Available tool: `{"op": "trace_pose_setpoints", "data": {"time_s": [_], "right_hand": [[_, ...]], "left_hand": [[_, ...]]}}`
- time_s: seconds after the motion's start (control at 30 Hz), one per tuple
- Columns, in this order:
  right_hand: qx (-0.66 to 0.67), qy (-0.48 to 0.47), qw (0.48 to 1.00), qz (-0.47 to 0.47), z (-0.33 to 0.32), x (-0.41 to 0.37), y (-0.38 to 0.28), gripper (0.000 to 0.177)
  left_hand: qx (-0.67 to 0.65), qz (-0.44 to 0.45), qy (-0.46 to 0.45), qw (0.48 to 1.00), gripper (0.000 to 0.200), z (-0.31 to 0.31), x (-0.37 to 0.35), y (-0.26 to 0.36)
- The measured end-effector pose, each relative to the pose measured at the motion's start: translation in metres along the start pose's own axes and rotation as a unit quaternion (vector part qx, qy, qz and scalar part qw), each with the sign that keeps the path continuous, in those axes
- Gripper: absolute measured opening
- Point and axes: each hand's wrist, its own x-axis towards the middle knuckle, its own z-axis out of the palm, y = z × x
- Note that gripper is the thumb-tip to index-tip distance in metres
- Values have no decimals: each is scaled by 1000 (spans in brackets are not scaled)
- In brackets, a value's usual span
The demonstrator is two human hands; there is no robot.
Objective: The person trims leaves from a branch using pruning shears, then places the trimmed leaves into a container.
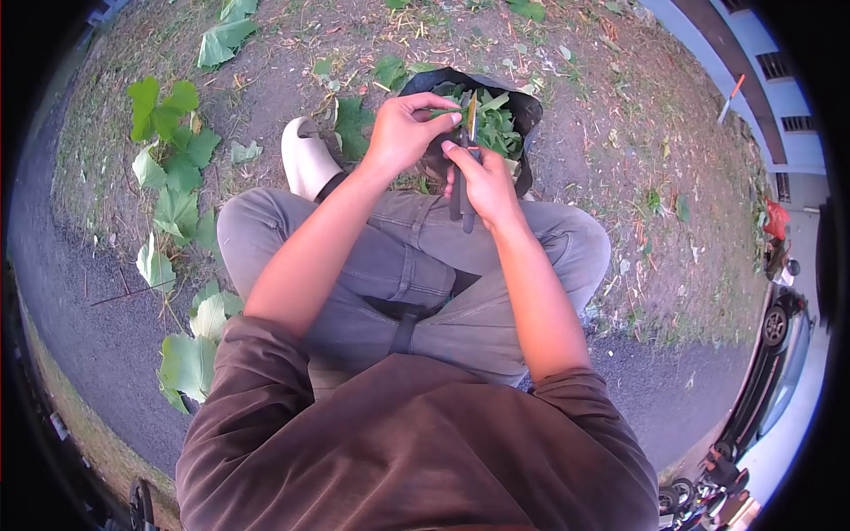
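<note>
My right hand (489, 184) grips a pair of pruning shears (467, 211) by the dark handles, with the blades pointing away from me. My left hand (400, 134) is closed in a pinch on a thin green stem (461, 111), right beside the blades. Under both hands a black bag (526, 108) stands on the ground with its mouth wide. Cut green leaf pieces (503, 137) fill the part of it that shows; my hands hide the near left side.
A vine with large green leaves (181, 168) trails along the ground on my left. One loose leaf (352, 124) lies near my pale shoe (307, 159). Scraps litter the dirt. At the far right are a parked car (775, 372) and a building wall (779, 75).
</note>
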Motion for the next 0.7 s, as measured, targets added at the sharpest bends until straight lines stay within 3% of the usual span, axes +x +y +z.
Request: {"op": "trace_pose_setpoints", "data": {"time_s": [0.2,0.27,0.37,0.5,0.7], "right_hand": [[65,-8,997,35,-4,2,0,30],[128,-2,991,45,-4,1,-1,33],[10,-24,1000,5,-4,6,7,34],[-56,-42,996,-46,4,1,10,34],[-32,-29,998,-46,4,1,9,33]], "left_hand": [[-143,21,-14,989,24,-1,7,-10],[-217,-1,26,976,23,-4,7,-9],[-276,2,47,960,24,-10,10,-10],[-278,-24,38,959,24,-11,7,-6],[-228,-17,-12,973,22,-2,-1,-5]]}}
